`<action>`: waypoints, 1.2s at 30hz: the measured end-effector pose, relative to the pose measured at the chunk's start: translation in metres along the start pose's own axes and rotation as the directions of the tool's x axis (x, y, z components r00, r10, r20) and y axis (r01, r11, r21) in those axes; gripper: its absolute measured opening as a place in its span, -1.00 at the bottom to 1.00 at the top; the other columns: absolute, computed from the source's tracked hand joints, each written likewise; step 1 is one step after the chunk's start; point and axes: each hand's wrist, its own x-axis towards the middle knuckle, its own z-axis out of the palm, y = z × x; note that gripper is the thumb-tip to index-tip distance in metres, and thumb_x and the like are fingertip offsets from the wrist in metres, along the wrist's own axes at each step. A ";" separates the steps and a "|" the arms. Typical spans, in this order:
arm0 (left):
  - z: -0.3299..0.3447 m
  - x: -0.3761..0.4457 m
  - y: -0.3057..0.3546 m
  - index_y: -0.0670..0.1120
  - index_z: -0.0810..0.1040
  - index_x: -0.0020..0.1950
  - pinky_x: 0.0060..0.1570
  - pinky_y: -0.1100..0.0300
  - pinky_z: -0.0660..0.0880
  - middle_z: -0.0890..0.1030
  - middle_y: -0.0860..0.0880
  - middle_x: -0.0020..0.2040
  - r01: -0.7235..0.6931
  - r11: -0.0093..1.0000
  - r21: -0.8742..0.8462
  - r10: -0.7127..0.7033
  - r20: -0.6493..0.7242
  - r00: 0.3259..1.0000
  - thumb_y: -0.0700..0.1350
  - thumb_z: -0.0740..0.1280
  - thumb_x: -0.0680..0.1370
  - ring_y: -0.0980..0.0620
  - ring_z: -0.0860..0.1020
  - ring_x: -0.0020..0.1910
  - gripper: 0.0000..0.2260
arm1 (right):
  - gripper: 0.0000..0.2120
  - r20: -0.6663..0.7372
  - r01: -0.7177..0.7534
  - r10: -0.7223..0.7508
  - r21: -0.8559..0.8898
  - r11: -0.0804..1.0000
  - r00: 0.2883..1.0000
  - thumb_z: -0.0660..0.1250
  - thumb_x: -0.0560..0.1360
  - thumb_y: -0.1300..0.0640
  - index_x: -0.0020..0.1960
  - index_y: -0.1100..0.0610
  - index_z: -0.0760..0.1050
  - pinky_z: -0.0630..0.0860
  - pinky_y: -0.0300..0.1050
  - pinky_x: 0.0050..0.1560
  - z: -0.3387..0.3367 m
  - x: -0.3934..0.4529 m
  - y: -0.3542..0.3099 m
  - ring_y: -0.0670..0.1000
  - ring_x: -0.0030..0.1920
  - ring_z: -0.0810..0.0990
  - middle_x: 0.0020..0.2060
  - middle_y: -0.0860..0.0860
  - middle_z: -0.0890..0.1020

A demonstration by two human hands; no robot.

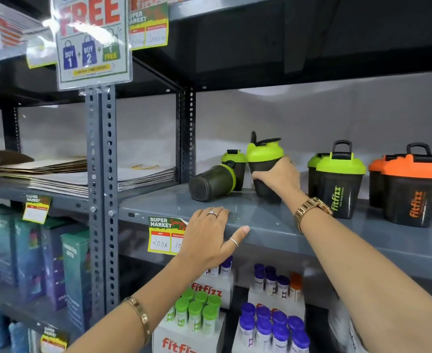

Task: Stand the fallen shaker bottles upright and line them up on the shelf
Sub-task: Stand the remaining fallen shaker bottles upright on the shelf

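My right hand (277, 178) grips a dark shaker bottle with a green lid (264, 154), held nearly upright and tilted slightly, at the middle of the grey shelf (260, 212). To its left a green-lidded shaker (211, 183) lies on its side, base toward me. Behind that one stands another green-lidded shaker (234, 159). At the right stand green-lidded shakers (339, 186) and orange-lidded shakers (413, 192), upright in rows. My left hand (209, 235) rests flat on the shelf's front edge, fingers spread, holding nothing.
A perforated steel upright (101, 174) bounds the shelf on the left, with a promo sign (92, 39) above. Paper bags (82, 174) lie on the neighbouring shelf. Boxes of tube packs (235, 314) fill the shelf below. A price tag (165, 235) hangs on the shelf edge.
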 end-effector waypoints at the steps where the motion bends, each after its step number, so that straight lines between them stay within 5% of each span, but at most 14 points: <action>1: 0.000 0.000 0.000 -0.21 0.53 0.16 0.13 0.02 0.38 0.62 -0.16 0.10 0.002 1.000 -0.003 -0.002 -0.001 1.000 0.29 -0.06 0.48 -0.12 0.55 0.09 -0.33 | -0.21 0.018 -0.042 0.041 0.047 0.998 0.999 0.51 0.23 -0.04 0.31 0.29 0.30 0.48 -0.03 0.12 0.000 0.000 0.001 0.21 0.26 0.48 0.24 0.19 0.51; 7: 0.000 -0.001 0.001 -0.20 0.50 0.22 0.20 0.04 0.33 0.59 -0.15 0.18 0.012 1.000 -0.001 -0.012 0.011 1.000 0.31 -0.11 0.46 -0.10 0.50 0.17 -0.28 | 0.06 0.218 -0.199 0.168 0.134 0.971 0.962 0.50 0.30 0.08 0.51 0.22 -0.17 0.40 0.03 0.28 -0.005 0.002 0.012 0.24 0.36 0.36 0.38 0.23 0.35; 12: 0.000 -0.001 0.001 -0.18 0.47 0.25 0.22 0.08 0.29 0.57 -0.12 0.21 0.014 1.000 -0.003 -0.014 0.017 1.000 0.32 -0.15 0.45 -0.08 0.48 0.20 -0.26 | 0.15 0.271 -0.197 0.136 0.212 0.957 0.953 0.52 0.31 0.11 0.53 0.14 -0.30 0.29 0.04 0.37 -0.006 0.001 0.011 0.24 0.45 0.25 0.48 0.23 0.19; 16: 0.000 -0.002 0.001 -0.17 0.47 0.26 0.24 0.07 0.28 0.56 -0.12 0.22 0.020 1.000 -0.008 -0.019 0.020 1.000 0.32 -0.16 0.45 -0.08 0.47 0.21 -0.26 | 0.06 0.004 0.000 -0.001 0.210 0.978 1.000 0.46 0.30 -0.17 0.52 0.13 -0.11 0.32 0.14 0.38 -0.006 0.001 -0.005 0.24 0.48 0.16 0.49 0.24 0.12; 21: 0.000 -0.002 0.002 -0.18 0.47 0.25 0.24 0.07 0.28 0.56 -0.13 0.22 0.022 1.000 -0.016 -0.022 0.017 1.000 0.32 -0.14 0.45 -0.08 0.47 0.21 -0.27 | -0.23 -0.206 0.195 -0.267 -0.315 0.929 0.941 0.33 0.40 -0.24 0.38 0.26 0.26 0.43 0.09 0.18 -0.010 -0.001 -0.032 0.25 0.30 0.37 0.33 0.26 0.37; 26: 0.001 -0.002 0.001 -0.19 0.51 0.20 0.19 0.06 0.32 0.59 -0.14 0.17 0.019 0.999 -0.026 -0.019 0.010 1.000 0.30 -0.10 0.47 -0.10 0.50 0.15 -0.30 | -0.30 -0.088 0.195 -0.288 -0.549 0.813 0.954 0.34 0.38 -0.27 0.21 0.30 0.45 0.42 0.00 0.14 -0.007 0.009 -0.033 0.18 0.27 0.38 0.18 0.21 0.55; 30: 0.002 -0.002 0.001 -0.19 0.54 0.15 0.14 0.05 0.36 0.62 -0.13 0.10 0.022 0.999 -0.027 -0.022 -0.009 1.000 0.29 -0.06 0.49 -0.11 0.54 0.09 -0.34 | -0.39 0.092 0.223 -0.203 -0.437 0.872 0.975 0.45 0.35 -0.14 0.18 0.31 0.48 0.46 -0.03 0.09 -0.028 0.023 -0.036 0.19 0.20 0.49 0.17 0.22 0.57; 33: 0.001 -0.002 0.002 -0.19 0.53 0.17 0.16 0.05 0.34 0.61 -0.13 0.11 0.020 1.000 -0.022 -0.020 -0.004 1.000 0.29 -0.08 0.48 -0.10 0.53 0.10 -0.32 | -0.41 0.277 0.151 -0.068 -0.293 0.944 0.958 0.54 0.30 0.06 0.19 0.35 0.46 0.43 -0.08 -0.13 -0.050 0.038 -0.036 0.20 0.09 0.52 0.15 0.22 0.55; 36: 0.000 -0.002 0.002 -0.20 0.53 0.16 0.15 0.05 0.34 0.62 -0.14 0.11 0.018 1.000 -0.023 -0.018 -0.006 1.000 0.29 -0.07 0.48 -0.11 0.53 0.10 -0.32 | -0.40 0.387 0.149 -0.030 -0.280 0.948 0.921 0.53 0.30 0.18 0.26 0.35 0.44 0.37 -0.11 -0.07 -0.060 0.046 -0.035 0.16 0.07 0.49 0.18 0.21 0.52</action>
